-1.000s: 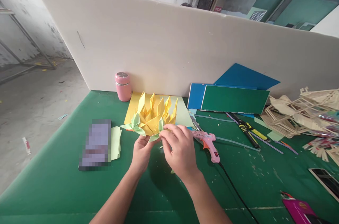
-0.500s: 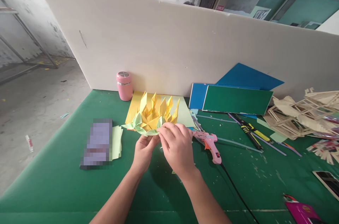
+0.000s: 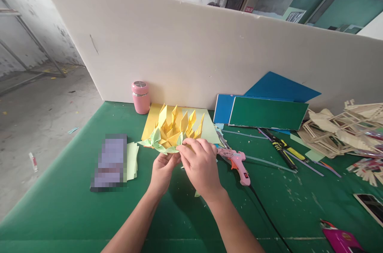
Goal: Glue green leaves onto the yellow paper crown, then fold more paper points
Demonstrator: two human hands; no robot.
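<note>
A folded paper flower (image 3: 172,129) with pointed yellow petals and pale green leaves round its base is held above the green table. My left hand (image 3: 163,171) is closed on its lower edge from below, thumb along the near side. My right hand (image 3: 200,167) pinches a green leaf (image 3: 180,140) at the front right of the flower. The fingertips of both hands nearly meet there, and the right fingers hide part of the base. Just right of my right hand lies a pink hot glue gun (image 3: 237,161) with a black cord.
Yellow and pale green paper sheets (image 3: 206,119) lie behind the flower. A pink jar (image 3: 140,97) stands at the back left. Nearer are a blurred phone-like slab (image 3: 110,161) and green paper slips (image 3: 132,161). Cutters (image 3: 281,149), boards (image 3: 267,112) and wooden models (image 3: 326,125) occupy the right.
Almost nothing differs. The flower's right-hand petals have shifted very slightly to the right, and both hands keep the same hold.
</note>
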